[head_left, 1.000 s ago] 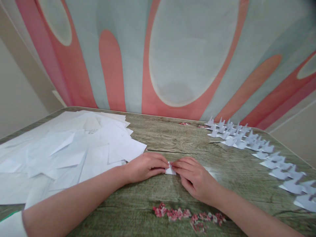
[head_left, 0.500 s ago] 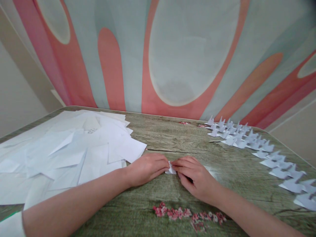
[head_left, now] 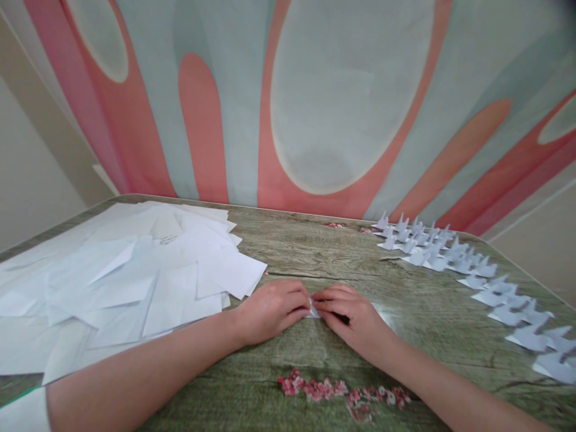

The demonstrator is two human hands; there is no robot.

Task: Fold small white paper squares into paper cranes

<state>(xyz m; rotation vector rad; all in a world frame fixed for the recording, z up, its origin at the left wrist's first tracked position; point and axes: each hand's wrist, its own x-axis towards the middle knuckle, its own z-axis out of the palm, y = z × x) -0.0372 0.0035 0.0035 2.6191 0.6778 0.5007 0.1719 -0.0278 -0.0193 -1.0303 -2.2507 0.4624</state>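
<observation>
Head view: the left hand [head_left: 270,309] and right hand [head_left: 353,317] meet fingertip to fingertip, both pinched onto a small folded white paper piece [head_left: 313,311] pressed on the wood-patterned table [head_left: 315,255]; a loose pile of white sheets [head_left: 135,276] lies to the left; rows of folded paper birds [head_left: 468,270] run along the right side, well apart from the hands.

table [head_left: 288,252]: wood-grain print, greenish, slight sheen, pink floral motifs | loose sheets [head_left: 117,282]: white paper, matt, smooth, creased | small folded piece [head_left: 314,310]: white paper, matt | folded figures [head_left: 454,258]: pale paper, matt, crisp | backdrop [head_left: 342,102]: matt cloth-like, pink and grey-green
</observation>
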